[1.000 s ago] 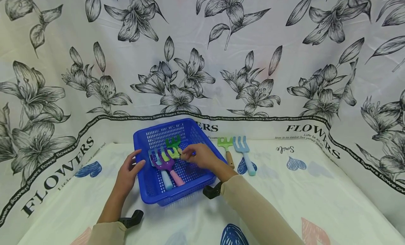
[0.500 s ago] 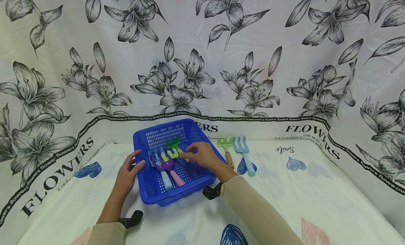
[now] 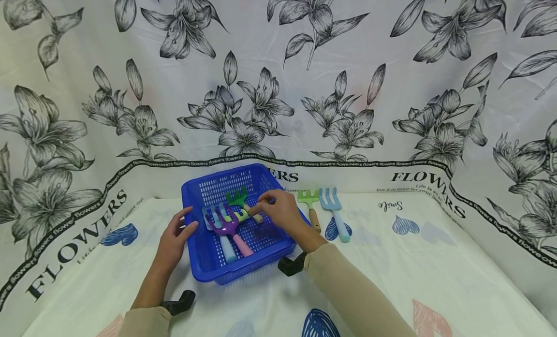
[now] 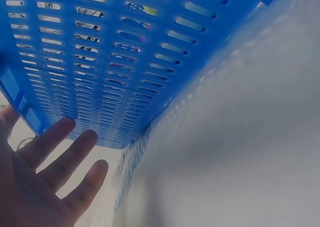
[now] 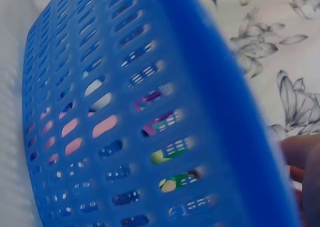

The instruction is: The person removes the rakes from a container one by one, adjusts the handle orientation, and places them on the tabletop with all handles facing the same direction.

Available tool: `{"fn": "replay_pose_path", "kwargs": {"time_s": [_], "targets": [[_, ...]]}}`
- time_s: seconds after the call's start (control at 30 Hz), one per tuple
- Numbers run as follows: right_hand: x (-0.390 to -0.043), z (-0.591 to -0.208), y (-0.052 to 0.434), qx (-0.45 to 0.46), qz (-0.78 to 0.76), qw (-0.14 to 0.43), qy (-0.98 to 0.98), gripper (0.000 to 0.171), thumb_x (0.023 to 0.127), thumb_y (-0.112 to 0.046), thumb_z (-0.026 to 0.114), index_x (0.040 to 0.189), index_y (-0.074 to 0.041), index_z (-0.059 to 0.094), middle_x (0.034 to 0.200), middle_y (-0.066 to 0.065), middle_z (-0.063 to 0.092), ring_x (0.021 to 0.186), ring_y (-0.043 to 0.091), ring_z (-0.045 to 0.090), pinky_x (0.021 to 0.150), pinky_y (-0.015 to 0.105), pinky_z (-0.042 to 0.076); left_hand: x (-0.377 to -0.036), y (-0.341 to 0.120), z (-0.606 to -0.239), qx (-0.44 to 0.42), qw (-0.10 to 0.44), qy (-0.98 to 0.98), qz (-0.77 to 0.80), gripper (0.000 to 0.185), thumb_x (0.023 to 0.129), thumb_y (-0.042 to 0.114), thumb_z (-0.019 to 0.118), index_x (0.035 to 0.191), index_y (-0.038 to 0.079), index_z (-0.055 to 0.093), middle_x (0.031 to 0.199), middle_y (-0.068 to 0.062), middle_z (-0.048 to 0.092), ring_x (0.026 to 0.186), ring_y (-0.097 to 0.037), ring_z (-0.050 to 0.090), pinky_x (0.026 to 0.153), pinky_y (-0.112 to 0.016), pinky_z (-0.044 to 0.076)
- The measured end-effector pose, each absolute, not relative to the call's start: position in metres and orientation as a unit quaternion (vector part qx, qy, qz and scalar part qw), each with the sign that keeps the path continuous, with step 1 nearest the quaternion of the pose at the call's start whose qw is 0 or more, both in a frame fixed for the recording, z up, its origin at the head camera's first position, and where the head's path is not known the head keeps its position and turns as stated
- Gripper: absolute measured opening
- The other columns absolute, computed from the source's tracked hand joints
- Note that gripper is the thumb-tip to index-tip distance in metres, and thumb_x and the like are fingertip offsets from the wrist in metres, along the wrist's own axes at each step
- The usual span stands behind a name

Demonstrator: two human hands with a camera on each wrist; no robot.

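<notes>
I see my right hand has lifted slightly toward the basket's far right, still pinching the wooden handle of the green rake inside. My left hand stays open against the left wall.

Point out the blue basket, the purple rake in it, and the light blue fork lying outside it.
blue basket (image 3: pixel 209 274), head view, on its near rim.
purple rake (image 3: pixel 225 226), head view, on its head at the tines.
light blue fork (image 3: pixel 329 200), head view, on its pronged head.
</notes>
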State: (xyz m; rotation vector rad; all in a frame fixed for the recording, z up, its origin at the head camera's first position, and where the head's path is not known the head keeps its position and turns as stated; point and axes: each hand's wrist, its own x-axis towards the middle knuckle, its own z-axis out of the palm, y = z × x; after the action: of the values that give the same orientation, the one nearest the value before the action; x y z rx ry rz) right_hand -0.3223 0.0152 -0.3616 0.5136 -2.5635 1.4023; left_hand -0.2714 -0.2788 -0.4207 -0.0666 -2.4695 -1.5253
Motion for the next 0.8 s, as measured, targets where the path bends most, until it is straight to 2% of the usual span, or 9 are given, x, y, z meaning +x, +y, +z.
{"fn": "replay_pose_path", "kwargs": {"time_s": [0.3, 0.6, 0.8], "targets": [[-0.319, -0.358, 0.020, 0.147, 0.510, 0.096, -0.842, 0.016, 0.095, -0.020, 0.061, 0.100, -0.010, 0.073, 0.082, -0.001, 0.067, 0.067, 0.014, 0.061, 0.057, 0.029, 0.048, -0.272, -0.278, -0.422, -0.019, 0.121, -0.844, -0.522, 0.067, 0.098, 0.046, 0.050, 0.155, 0.022, 0.024, 0.153, -0.024, 0.029, 0.133, -0.048, 0.036, 0.101, -0.064, 0.032], [-0.312, -0.354, 0.029, 0.160, 0.529, 0.102, -0.827, 0.015, 0.097, -0.020, 0.061, 0.103, -0.011, 0.071, 0.097, 0.000, 0.068, 0.076, 0.013, 0.066, 0.066, 0.031, 0.053, -0.272, -0.280, -0.422, -0.022, 0.121, -0.841, -0.527, 0.066, 0.098, 0.044, 0.050, 0.155, 0.021, 0.024, 0.152, -0.024, 0.030, 0.132, -0.048, 0.037, 0.101, -0.064, 0.033], [-0.308, -0.352, 0.040, 0.160, 0.524, 0.119, -0.828, 0.017, 0.097, -0.022, 0.062, 0.106, -0.009, 0.070, 0.099, 0.003, 0.067, 0.078, 0.019, 0.069, 0.068, 0.031, 0.055, -0.273, -0.279, -0.422, -0.021, 0.121, -0.840, -0.529, 0.068, 0.097, 0.048, 0.050, 0.155, 0.021, 0.025, 0.153, -0.023, 0.030, 0.133, -0.047, 0.037, 0.102, -0.063, 0.033]]}}
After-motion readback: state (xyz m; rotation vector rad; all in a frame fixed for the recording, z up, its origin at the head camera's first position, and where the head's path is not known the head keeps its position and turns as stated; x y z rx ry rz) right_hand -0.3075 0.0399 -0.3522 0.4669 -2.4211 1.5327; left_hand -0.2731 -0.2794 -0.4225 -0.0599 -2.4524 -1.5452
